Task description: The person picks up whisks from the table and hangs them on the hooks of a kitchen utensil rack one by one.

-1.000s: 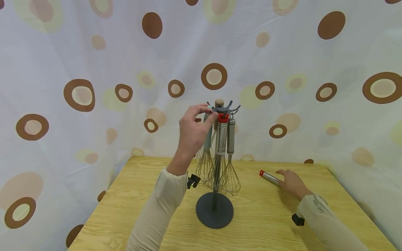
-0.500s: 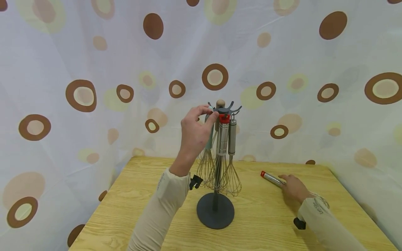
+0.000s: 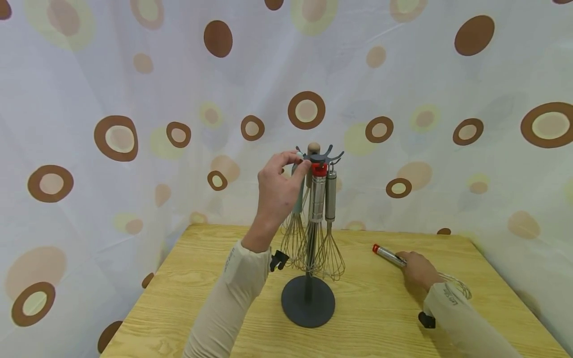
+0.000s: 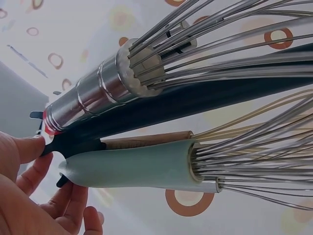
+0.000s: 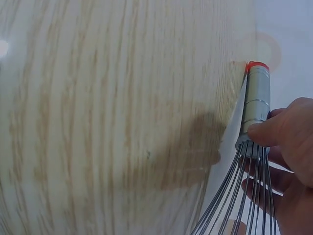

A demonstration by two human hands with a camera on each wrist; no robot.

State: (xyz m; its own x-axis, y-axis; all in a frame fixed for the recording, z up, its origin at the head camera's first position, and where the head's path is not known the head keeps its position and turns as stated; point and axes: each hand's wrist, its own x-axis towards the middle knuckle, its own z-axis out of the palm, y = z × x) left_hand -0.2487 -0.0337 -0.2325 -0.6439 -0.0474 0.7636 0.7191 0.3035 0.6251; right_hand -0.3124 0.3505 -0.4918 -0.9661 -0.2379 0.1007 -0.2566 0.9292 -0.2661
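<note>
My left hand (image 3: 278,186) is raised at the top of a dark whisk stand (image 3: 308,301). In the left wrist view, its thumb and index finger pinch one of the stand's hooks (image 4: 48,148). Below that hook hangs a whisk with a pale green handle (image 4: 132,165). A red-topped metal whisk (image 3: 317,199) and a slimmer steel whisk (image 3: 331,196) hang beside it. To the right, my right hand (image 3: 421,271) grips another red-ended metal whisk (image 5: 257,100) by its handle near the wires, thumb on top. Its wires stick out behind the hand.
A wooden-handled whisk (image 3: 313,148) hangs at the back of the stand, mostly hidden. The light wood table (image 3: 371,318) reaches back to a spotted curtain (image 3: 250,79), which also hangs at both sides.
My right hand has gone from spread fingers at the lying whisk to gripping its handle. More of that whisk's wires now show behind the hand. The left hand stays at the hook.
</note>
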